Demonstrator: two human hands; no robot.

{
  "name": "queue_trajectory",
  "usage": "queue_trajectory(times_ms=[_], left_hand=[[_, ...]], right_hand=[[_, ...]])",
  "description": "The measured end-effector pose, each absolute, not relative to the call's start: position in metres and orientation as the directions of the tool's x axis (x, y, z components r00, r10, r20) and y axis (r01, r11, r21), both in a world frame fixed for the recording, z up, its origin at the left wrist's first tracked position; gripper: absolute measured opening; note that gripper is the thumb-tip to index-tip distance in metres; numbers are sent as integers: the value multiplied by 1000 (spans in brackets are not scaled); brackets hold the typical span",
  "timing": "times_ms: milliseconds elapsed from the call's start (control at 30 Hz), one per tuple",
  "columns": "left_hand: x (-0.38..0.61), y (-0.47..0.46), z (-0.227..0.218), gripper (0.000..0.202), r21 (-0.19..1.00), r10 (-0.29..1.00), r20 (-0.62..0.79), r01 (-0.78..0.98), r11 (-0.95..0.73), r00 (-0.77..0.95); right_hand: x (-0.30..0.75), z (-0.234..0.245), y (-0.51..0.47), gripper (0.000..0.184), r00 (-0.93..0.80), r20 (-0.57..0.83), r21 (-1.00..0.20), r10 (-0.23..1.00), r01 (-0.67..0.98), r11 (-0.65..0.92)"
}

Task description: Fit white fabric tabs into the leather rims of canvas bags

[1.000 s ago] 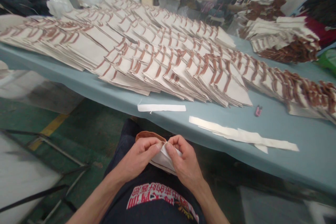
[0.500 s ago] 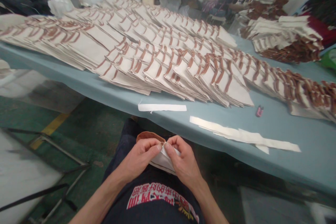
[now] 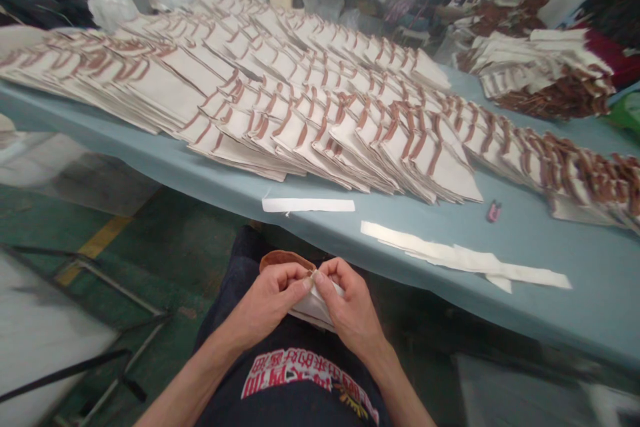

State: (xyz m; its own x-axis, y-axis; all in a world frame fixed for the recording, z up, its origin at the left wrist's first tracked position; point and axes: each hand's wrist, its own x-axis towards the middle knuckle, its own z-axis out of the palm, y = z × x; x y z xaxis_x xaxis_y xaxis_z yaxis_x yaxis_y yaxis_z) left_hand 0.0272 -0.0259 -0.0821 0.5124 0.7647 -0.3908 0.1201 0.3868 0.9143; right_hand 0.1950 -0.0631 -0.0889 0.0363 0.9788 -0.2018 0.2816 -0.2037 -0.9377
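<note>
Pinching hands: left hand (image 3: 277, 293) and right hand (image 3: 350, 303) meet thumb to thumb, both closed on the edge of one white fabric piece with a brown line near its border (image 3: 316, 312); the fingers hide the exact spot.
Held piece: at the person's lap, at 6 o'clock from the blue-covered tabletop (image 3: 225, 190), below its edge.
Brown curved band: a rust-brown fabric band (image 3: 283, 257) at 11 o'clock from the fingertips; whether it joins the held piece, I cannot tell.
Strips: one flat white fabric strip (image 3: 309, 205) at 12 o'clock from the hands, several overlapping cream strips (image 3: 450, 254) near 3 o'clock.
Pink tool: a small pink-and-dark object (image 3: 494, 211), between 2 and 3 o'clock, untouched.
Rows: cream fabric panels with brown bands (image 3: 300, 127), laid overlapping from 10 to 2 o'clock.
Progress: the held piece appears mid-handling, its edge not yet released; whether the rows are finished or waiting cannot be judged.
</note>
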Motion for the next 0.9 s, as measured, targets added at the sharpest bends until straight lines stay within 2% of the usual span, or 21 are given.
queue_trajectory(times_ms=[533,900], left_hand=[[28,-29,-82,37,917,776,-390,128,379,496],[32,-26,-80,37,908,784,-418,214,359,459]], right_hand=[[193,-89,-65,29,70,-199,-934,978,289,-211],[193,-93,-67,30,65,-214,-935,975,274,-223]])
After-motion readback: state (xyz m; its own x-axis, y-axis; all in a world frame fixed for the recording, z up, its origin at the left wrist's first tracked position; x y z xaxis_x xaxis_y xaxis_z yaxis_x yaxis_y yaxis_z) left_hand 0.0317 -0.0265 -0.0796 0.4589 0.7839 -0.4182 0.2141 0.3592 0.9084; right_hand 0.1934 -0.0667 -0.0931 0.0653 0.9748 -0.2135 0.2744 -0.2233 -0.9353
